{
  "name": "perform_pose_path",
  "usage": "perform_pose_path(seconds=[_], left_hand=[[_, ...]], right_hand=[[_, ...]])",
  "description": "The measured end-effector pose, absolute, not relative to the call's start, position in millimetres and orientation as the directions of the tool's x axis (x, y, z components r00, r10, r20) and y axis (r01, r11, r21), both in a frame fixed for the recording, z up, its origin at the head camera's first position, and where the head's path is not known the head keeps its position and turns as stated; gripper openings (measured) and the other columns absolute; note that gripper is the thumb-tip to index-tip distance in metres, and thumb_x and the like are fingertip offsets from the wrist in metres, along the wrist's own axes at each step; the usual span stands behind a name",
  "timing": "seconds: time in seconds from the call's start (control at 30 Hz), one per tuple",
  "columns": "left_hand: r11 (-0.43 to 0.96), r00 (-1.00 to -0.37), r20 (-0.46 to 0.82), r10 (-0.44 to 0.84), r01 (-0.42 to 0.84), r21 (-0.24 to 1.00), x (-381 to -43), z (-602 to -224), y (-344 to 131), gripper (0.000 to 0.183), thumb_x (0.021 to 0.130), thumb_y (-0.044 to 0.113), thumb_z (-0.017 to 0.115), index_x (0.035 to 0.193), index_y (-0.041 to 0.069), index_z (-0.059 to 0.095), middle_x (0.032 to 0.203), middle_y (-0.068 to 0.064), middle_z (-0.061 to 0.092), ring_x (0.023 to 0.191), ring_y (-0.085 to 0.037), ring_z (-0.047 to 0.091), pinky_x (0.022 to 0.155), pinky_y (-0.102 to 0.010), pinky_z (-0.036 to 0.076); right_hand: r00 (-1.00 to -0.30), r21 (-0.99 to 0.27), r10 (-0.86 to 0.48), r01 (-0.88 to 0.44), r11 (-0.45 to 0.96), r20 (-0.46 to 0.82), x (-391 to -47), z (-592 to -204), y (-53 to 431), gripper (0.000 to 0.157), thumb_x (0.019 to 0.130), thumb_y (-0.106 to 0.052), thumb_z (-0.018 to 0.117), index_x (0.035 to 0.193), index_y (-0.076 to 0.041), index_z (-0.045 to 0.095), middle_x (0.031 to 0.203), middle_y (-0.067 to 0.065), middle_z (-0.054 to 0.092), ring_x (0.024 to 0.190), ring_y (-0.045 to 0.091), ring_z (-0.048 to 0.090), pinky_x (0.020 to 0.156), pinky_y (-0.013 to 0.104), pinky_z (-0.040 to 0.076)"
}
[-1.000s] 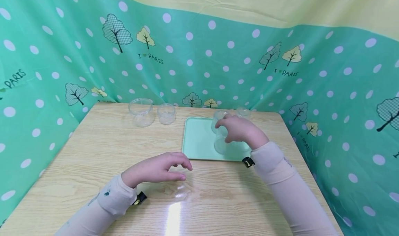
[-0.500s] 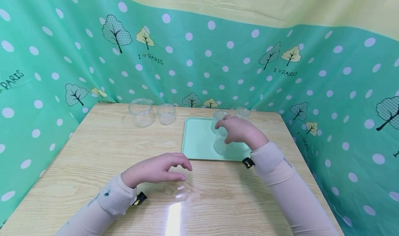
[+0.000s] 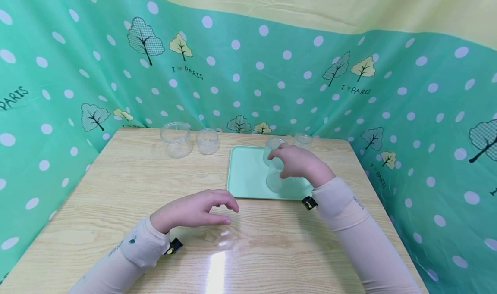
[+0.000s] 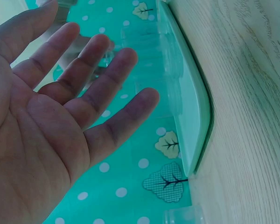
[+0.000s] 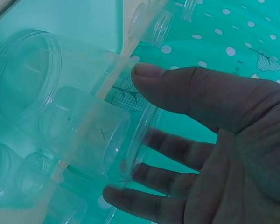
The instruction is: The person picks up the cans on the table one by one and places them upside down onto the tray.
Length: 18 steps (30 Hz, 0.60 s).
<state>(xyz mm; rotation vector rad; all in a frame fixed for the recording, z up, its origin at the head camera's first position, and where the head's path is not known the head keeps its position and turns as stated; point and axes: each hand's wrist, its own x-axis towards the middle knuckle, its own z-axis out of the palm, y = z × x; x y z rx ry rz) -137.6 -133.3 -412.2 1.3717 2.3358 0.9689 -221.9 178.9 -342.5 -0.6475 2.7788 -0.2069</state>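
Observation:
In the head view a clear jar (image 3: 274, 182) stands on the pale green tray (image 3: 246, 171). My right hand (image 3: 303, 164) grips its upper end, with the thumb on one side and the fingers on the other. The right wrist view shows this jar (image 5: 72, 60) large, its ringed end away from the palm. A smaller clear cylinder shows through its wall; whether it is inside or behind, I cannot tell. Another clear jar (image 3: 272, 144) stands behind my fingers. My left hand (image 3: 196, 208) hovers loosely in front of the tray, fingers spread and holding nothing.
At the back left stand a wide-rimmed clear container (image 3: 178, 145) and a small clear jar (image 3: 207, 142). One more clear jar (image 3: 303, 139) is behind the tray at right. A dotted green cloth (image 3: 233, 87) closes off the table's (image 3: 128, 177) back and sides.

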Motion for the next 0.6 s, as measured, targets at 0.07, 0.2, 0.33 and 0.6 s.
perform_pose_path(seconds=[0.07,0.2,0.33,0.6], left_hand=[[0.333,-0.519,0.102,0.849,0.675,0.659,-137.1,-411.4,-133.2,0.023,0.101,0.041,0.064,0.122,0.03,0.065,0.124,0.016,0.062,0.117,-0.006,0.059,0.101,-0.033,0.051],[0.325,-0.513,0.105,0.852,0.675,0.662,-136.7,-411.4,-132.4,0.022,0.101,0.036,0.067,0.122,0.028,0.065,0.124,0.015,0.063,0.117,-0.007,0.059,0.101,-0.034,0.051],[0.318,-0.503,0.087,0.86,0.661,0.679,-136.8,-413.5,-131.4,0.022,0.099,0.027,0.07,0.121,0.028,0.065,0.123,0.014,0.063,0.117,-0.009,0.059,0.101,-0.038,0.052],[0.331,-0.506,0.059,0.86,0.643,0.691,-137.0,-415.4,-131.1,0.023,0.099,0.026,0.07,0.121,0.029,0.065,0.123,0.016,0.062,0.118,-0.015,0.061,0.102,-0.039,0.051]], right_hand=[[-0.861,-0.199,-0.45,-0.411,0.89,-0.236,-222.2,-342.9,179.1,0.063,0.078,-0.004,0.082,0.137,-0.02,0.064,0.142,0.012,0.054,0.107,0.026,0.061,0.076,0.034,0.055],[-0.861,-0.202,-0.448,-0.407,0.891,-0.239,-223.1,-343.7,179.3,0.065,0.078,-0.003,0.082,0.138,-0.02,0.063,0.143,0.012,0.053,0.108,0.026,0.061,0.075,0.034,0.055],[-0.862,-0.209,-0.442,-0.398,0.893,-0.249,-223.5,-343.4,179.1,0.067,0.078,-0.003,0.081,0.14,-0.019,0.061,0.146,0.014,0.051,0.11,0.027,0.061,0.075,0.034,0.056],[-0.86,-0.231,-0.433,-0.378,0.896,-0.269,-221.5,-339.2,179.7,0.073,0.079,-0.003,0.08,0.146,-0.018,0.056,0.151,0.015,0.047,0.121,0.03,0.058,0.08,0.035,0.056]])
